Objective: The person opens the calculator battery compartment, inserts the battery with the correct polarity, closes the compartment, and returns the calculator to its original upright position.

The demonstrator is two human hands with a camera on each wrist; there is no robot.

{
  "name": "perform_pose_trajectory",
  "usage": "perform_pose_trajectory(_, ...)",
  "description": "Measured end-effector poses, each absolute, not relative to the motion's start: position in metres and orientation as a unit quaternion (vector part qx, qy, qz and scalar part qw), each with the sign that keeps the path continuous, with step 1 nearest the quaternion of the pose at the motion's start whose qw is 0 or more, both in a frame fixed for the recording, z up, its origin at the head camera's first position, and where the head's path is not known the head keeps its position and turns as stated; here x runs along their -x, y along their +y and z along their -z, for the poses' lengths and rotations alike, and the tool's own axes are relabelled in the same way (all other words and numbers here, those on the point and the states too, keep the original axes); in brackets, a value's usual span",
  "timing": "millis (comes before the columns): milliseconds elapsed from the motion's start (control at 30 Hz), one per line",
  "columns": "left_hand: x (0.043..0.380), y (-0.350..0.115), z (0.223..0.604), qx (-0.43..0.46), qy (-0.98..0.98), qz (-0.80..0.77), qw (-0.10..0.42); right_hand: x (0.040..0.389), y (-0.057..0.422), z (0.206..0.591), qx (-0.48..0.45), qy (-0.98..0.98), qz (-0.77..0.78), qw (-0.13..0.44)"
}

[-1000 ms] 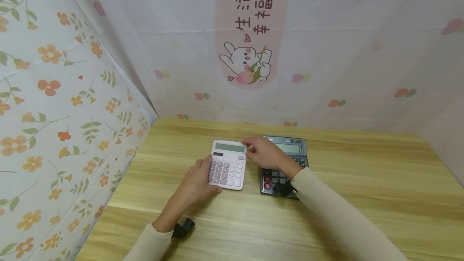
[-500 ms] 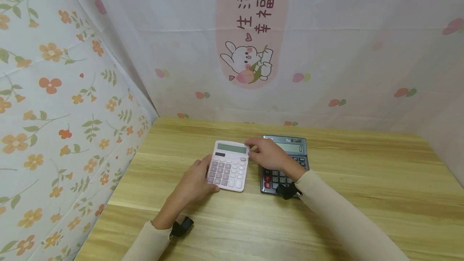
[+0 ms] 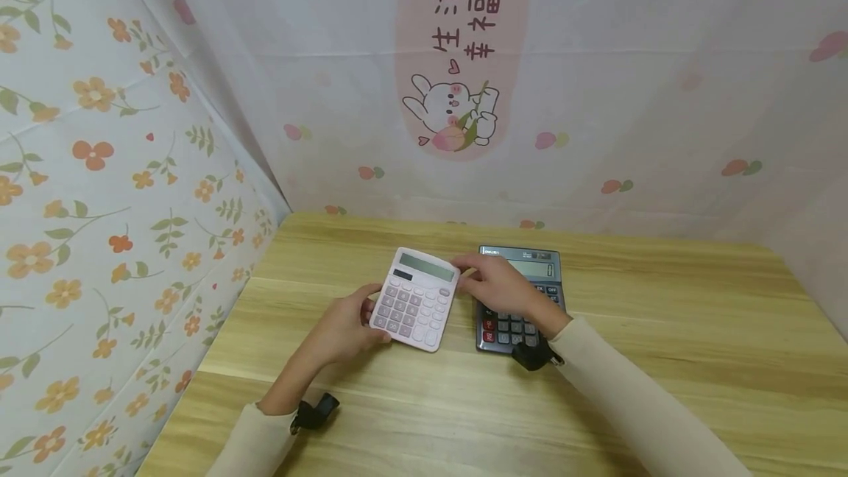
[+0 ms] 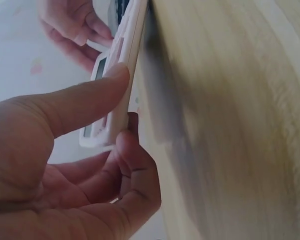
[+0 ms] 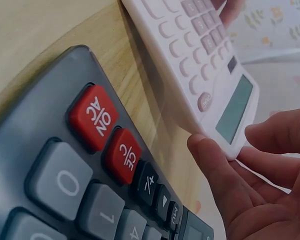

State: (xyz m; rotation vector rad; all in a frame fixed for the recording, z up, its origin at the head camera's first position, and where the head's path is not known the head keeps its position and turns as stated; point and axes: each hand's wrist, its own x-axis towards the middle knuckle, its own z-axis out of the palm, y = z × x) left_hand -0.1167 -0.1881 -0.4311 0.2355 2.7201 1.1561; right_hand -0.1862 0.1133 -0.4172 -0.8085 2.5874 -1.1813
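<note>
A pale pink calculator (image 3: 414,299) is tilted with its lower edge towards the left hand. The left hand (image 3: 341,326) grips its lower left part, thumb on the key face and fingers curled beneath, as the left wrist view shows. At the top right corner, the right hand (image 3: 500,285) holds the calculator's edge between thumb and fingers beside the display. A gap and a shadow below the pink calculator (image 4: 132,52) show it raised off the table. Under the right wrist lies a dark grey calculator (image 3: 506,330), partly covered by that hand and its black wrist strap.
The wooden table (image 3: 662,315) extends to both sides. A patterned white cloth (image 3: 596,94) hangs along its back edge, and a flowered cloth (image 3: 132,227) hangs at the left. In the right wrist view the grey calculator's red keys (image 5: 95,117) stand close by.
The pink calculator has turned clockwise and come up off the table, its top moving slightly right. The left hand has moved a little left with its lower corner; the right hand has shifted slightly right.
</note>
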Motion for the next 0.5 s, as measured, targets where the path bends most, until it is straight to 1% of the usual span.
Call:
perform_pose_trajectory(133,0.115,-0.190,0.429,-0.092,0.915,-0.381,0.090,0.183,0.116,0.416,0.280,0.870,0.396,0.084)
perform_pose_trajectory(367,0.115,-0.189,0.429,-0.109,0.904,-0.402,0.098,0.177,0.122,0.415,0.286,0.883,0.370,0.046)
perform_pose_trajectory(500,0.114,-0.189,0.430,-0.116,0.888,-0.432,0.103,0.174,0.127,0.416,0.282,0.879,0.381,0.046)
